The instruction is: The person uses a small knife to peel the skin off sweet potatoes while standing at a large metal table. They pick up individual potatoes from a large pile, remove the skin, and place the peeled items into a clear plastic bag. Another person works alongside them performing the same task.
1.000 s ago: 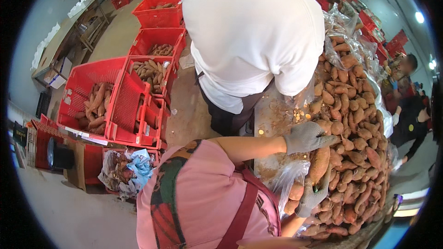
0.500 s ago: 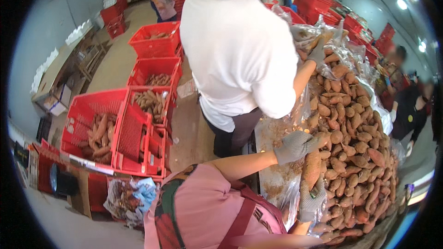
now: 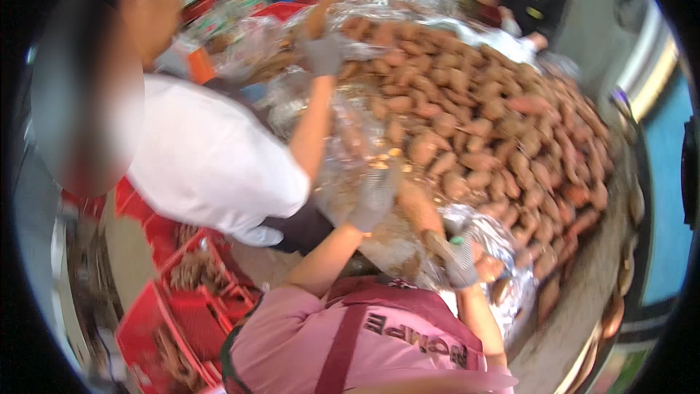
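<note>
**Inspector:** Sweet potatoes [image 3: 503, 131]: reddish-brown, in a heap. Sheeting [image 3: 350, 138] beneath them: clear, glossy plastic.

**Clerk:** Gloves?

**Inspector:** Left hand [image 3: 375, 195] and right hand [image 3: 461, 263]: grey knit gloves. Apron [image 3: 379, 335]: pink with maroon straps.

**Clerk:** Elsewhere?

**Inspector:** Crates [image 3: 182, 306]: red. Co-worker's shirt [image 3: 211, 160]: white; that person's glove [image 3: 324, 55]: grey.
</note>
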Demonstrator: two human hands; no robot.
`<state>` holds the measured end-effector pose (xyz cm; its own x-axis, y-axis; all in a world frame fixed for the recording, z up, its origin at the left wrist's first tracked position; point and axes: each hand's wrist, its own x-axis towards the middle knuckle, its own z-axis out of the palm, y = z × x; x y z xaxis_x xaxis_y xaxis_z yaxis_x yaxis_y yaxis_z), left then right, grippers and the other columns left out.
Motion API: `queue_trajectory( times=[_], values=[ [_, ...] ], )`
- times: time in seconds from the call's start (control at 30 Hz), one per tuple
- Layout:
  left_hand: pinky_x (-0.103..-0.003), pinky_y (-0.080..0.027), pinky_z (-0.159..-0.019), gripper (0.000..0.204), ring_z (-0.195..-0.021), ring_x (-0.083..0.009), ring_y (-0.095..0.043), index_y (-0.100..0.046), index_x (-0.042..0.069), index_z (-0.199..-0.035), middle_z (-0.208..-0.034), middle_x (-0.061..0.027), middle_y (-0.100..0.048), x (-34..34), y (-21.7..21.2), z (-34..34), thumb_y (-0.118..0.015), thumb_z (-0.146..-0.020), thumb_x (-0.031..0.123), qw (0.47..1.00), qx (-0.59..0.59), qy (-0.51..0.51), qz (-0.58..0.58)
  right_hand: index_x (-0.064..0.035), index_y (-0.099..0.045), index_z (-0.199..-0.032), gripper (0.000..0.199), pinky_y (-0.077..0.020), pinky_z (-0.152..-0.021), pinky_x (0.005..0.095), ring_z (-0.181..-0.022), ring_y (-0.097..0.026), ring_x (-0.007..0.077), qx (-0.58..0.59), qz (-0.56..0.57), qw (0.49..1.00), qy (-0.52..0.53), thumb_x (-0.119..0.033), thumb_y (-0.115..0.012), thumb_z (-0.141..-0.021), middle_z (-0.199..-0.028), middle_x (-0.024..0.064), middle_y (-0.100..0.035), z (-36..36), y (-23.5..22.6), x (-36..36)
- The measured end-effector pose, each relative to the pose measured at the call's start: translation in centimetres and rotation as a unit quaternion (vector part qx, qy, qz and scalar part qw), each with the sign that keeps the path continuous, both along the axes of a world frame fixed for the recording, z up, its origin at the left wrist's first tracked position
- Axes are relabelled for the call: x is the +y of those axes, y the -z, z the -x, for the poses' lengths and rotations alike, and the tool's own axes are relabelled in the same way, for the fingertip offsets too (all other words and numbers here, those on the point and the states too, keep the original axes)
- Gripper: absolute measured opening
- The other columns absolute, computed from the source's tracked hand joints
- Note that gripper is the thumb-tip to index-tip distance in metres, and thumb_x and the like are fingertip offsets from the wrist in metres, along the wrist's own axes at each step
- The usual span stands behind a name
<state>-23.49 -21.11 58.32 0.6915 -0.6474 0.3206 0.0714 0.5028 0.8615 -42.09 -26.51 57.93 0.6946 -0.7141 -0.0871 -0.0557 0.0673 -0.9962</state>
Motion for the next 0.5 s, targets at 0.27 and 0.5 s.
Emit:
queue_trajectory(
  times=[0.27, 0.5],
  values=[
    [-0.028, -0.039, -0.063, 0.029, -0.069, -0.0106, -0.047, -0.058, -0.004, -0.085, -0.072, -0.0031, -0.053, -3.1, -1.6, -2.9, -0.049, -0.094, 0.023, 0.952, -0.156, 0.082, -0.251, -0.0023, -0.062, -0.097, 0.030, -0.0413, -0.065, 0.0205, -0.075, -0.051, 0.0080, -0.101, -0.236, 0.965, 0.046, -0.031, -0.061, -0.086, -0.085, 0.0010, -0.058, -0.8, -0.7, -1.0],
    [-0.031, -0.039, -0.052, 0.028, -0.057, -0.0141, -0.049, -0.057, -0.004, -0.075, -0.061, -0.0099, -0.053, -5.1, 1.7, -4.2, -0.051, -0.091, 0.018, 0.974, -0.193, 0.049, -0.108, -0.0029, -0.057, -0.085, 0.019, -0.0398, -0.054, 0.0216, -0.066, -0.052, 0.0065, -0.055, -0.153, 0.985, 0.051, -0.021, -0.063, -0.084, -0.070, 0.0011, -0.055, -0.9, 0.9, -1.8]
  ],
)
